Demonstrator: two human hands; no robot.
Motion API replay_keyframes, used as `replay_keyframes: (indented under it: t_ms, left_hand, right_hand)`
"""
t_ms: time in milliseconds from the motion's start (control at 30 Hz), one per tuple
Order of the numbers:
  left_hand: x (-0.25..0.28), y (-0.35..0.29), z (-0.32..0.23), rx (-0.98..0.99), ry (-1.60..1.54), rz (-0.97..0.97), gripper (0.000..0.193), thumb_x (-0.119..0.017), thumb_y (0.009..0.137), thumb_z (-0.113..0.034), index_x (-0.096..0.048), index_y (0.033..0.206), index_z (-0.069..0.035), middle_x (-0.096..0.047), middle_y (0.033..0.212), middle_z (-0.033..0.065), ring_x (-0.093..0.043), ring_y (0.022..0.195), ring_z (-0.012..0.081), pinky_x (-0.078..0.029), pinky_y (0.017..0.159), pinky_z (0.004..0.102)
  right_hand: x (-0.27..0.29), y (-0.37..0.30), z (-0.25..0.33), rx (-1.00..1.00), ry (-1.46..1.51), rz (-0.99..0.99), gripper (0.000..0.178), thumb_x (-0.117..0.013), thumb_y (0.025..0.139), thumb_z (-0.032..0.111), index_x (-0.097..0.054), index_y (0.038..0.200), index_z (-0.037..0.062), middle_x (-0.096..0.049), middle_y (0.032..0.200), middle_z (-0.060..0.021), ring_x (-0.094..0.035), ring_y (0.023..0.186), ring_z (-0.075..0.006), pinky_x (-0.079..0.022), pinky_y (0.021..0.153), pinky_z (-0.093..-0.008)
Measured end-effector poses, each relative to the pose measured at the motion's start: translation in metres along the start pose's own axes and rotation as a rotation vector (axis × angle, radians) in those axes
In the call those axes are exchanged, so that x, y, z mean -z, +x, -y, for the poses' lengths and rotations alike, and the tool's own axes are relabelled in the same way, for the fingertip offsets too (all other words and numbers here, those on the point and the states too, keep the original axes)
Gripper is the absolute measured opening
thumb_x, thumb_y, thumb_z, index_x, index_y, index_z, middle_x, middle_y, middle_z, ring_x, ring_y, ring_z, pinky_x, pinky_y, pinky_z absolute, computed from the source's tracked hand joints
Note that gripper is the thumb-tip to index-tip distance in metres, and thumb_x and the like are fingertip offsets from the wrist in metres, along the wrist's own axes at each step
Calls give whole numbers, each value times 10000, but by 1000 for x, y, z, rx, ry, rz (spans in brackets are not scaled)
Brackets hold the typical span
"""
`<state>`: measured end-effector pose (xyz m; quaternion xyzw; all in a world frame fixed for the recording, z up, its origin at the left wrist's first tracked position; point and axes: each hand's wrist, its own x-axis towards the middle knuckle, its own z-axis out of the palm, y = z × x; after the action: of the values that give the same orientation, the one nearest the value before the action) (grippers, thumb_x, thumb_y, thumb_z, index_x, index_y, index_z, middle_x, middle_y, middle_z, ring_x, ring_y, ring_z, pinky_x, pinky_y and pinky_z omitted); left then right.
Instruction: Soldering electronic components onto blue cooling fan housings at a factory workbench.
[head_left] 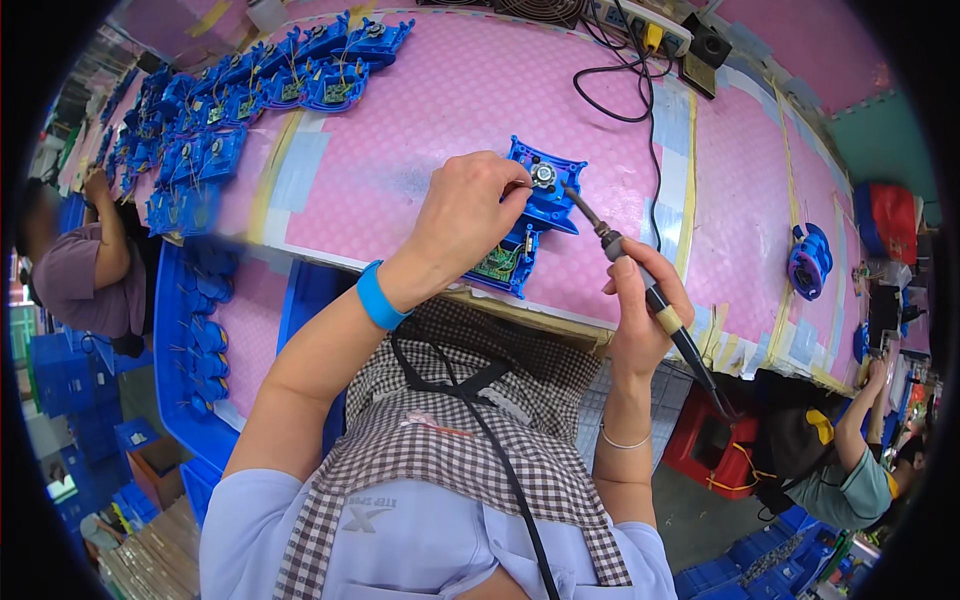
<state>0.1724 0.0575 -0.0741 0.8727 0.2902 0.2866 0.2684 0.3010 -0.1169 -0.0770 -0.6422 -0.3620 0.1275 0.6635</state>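
My right hand (650, 300) grips a soldering iron (690, 352) with a dark handle. Its metal tip points up and left, close to the round speaker (543, 176) in a blue plastic shell (555, 212). At the speaker's left side, the fingers of my left hand (470, 205) are pinched together; what they hold is too small to make out. Just below, a second blue shell part (520, 285) carries a green circuit board (495, 263) and thin wires, partly covered by my left hand.
Rows of similar blue shells (335, 90) fill the table's far left. A black cable (652, 150) runs from the power strip (650, 25). To the right lies a blue spool-like item (808, 262). A blue tray (180, 370) stands at lower left. Other people work at both sides.
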Motion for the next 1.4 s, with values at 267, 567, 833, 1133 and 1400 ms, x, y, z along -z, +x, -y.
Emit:
replay_keyframes:
  t_ms: [267, 567, 833, 1133, 1400]
  left_hand:
    - [0, 1, 1, -7, 12, 13, 116, -711, 790, -104, -732, 869, -22, -687, 799, 130, -666, 724, 272, -516, 648, 368]
    - [3, 6, 2, -61, -20, -91, 119, -692, 824, -114, -729, 874, -13, -677, 785, 121, -643, 681, 231, -495, 617, 343]
    - [122, -74, 58, 364, -286, -652, 235, -640, 953, -173, -723, 837, 13, -641, 702, 14, -501, 613, 60, -385, 560, 254]
    - [159, -195, 138, 485, 261, -831, 305, -771, 821, -120, -699, 1100, -20, -486, 733, -21, -399, 623, 106, -324, 545, 279]
    - [153, -156, 188, 391, 470, -716, 472, -822, 761, -168, -683, 1190, -30, -676, 871, 145, -616, 813, 266, -486, 751, 405]
  right_hand:
    - [6, -4, -5, 37, 10, -62, 191, -654, 933, 47, -665, 1113, -17, -639, 804, -68, -577, 608, -93, -433, 531, -216]
    - [-5, -5, -16, 117, 6, 56, 202, -692, 940, 161, -593, 1039, 16, -709, 964, -172, -684, 830, -193, -551, 727, -302]
    - [-87, -6, -11, 405, -292, 602, 602, -923, 586, 165, -499, 997, 50, -449, 1375, -325, -516, 1148, -452, -457, 933, -481]
    - [-304, -9, 15, 512, -29, 808, 507, -855, 675, 143, -501, 1024, 43, -505, 1119, -272, -489, 1070, -479, -434, 914, -514]
    - [-147, 35, 22, 473, 22, 242, 291, -798, 784, 42, -525, 885, 33, -696, 996, -178, -697, 984, -311, -523, 810, -367]
